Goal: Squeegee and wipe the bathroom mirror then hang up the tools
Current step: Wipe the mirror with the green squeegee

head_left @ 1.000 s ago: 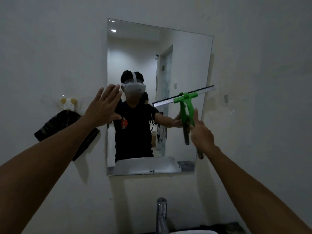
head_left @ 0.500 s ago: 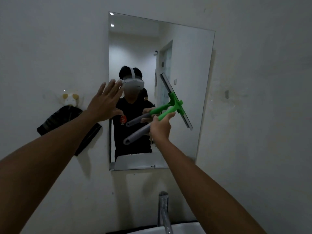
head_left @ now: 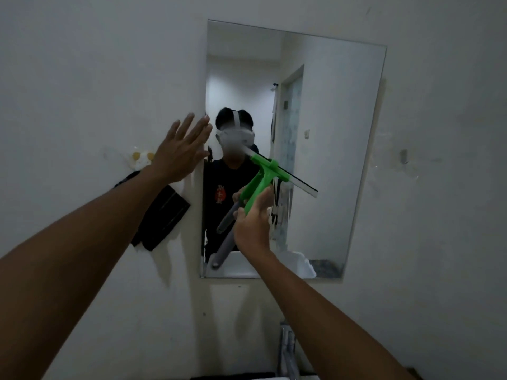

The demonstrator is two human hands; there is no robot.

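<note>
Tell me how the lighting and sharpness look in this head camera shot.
Head view: dim and grey overall; the rectangular wall mirror reflects a brighter room; the green-handled squeegee in the right hand looks motion-smeared at its upper blade end; wide-angle bending skews the mirror edges.

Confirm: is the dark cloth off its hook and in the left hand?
No. The cloth hangs on the wall, and the left hand is open and flat, holding nothing.

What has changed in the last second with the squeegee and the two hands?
The right hand has carried the green squeegee from the mirror's right edge leftward to its middle, turning the blade from nearly level to steeply slanted and then partway back. It keeps its grip on the handle. The left hand stays open and flat at the mirror's left edge. The dark cloth still hangs on the wall.
</note>
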